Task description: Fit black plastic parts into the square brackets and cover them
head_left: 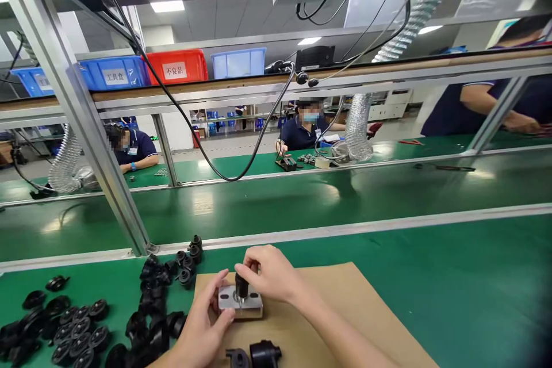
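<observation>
A small metal block fixture [248, 303] sits on a brown cardboard sheet [345, 305] near the bench's front edge. A black cylindrical part [240, 286] stands upright in the fixture's middle. My right hand [269, 273] pinches the top of that black part with closed fingers. My left hand [207, 322] grips the fixture's left side, thumb on its front corner. Two more black plastic parts [254, 353] lie on the cardboard just in front of the fixture.
Heaps of black plastic parts [159, 299] and round black discs [75, 333] cover the green mat to the left. An aluminium frame post [107, 184] rises at left. A green conveyor belt [323, 201] runs behind. Other people work at the far bench.
</observation>
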A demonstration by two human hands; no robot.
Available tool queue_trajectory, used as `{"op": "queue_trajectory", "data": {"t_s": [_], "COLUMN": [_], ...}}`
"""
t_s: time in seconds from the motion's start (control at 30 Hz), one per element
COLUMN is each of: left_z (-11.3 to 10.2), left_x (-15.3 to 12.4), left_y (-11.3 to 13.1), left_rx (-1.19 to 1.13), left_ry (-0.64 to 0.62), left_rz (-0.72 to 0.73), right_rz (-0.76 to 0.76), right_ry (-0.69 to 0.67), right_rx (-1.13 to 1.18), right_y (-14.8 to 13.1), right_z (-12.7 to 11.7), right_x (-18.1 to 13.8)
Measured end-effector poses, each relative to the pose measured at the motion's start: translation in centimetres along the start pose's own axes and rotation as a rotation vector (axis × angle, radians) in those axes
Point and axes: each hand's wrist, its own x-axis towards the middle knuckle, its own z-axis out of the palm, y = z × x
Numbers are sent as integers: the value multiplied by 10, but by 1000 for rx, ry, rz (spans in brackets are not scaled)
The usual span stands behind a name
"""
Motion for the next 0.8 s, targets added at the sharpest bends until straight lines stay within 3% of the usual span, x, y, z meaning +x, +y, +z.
{"op": "queue_trajectory", "data": {"t_s": [0.33,0.53,0.7,0.8], "left_z": [-3,-3,-3,-3], "left_x": [1,2,3,4], "left_y": [0,8,9,7], "left_rx": [-3,-37,-50,-63], "left_ry": [-21,-40,-35,-23], "left_rz": [-6,-33,-55,-60], "right_rz": [-72,-32,-214,-241], "right_ry": [-25,-113,-278,-297], "right_rx": [-95,-75,37,8], "right_y": [-3,-5,-1,0], "right_z": [11,-3,-17,-15], "right_x": [-4,-6,-8,-7]}}
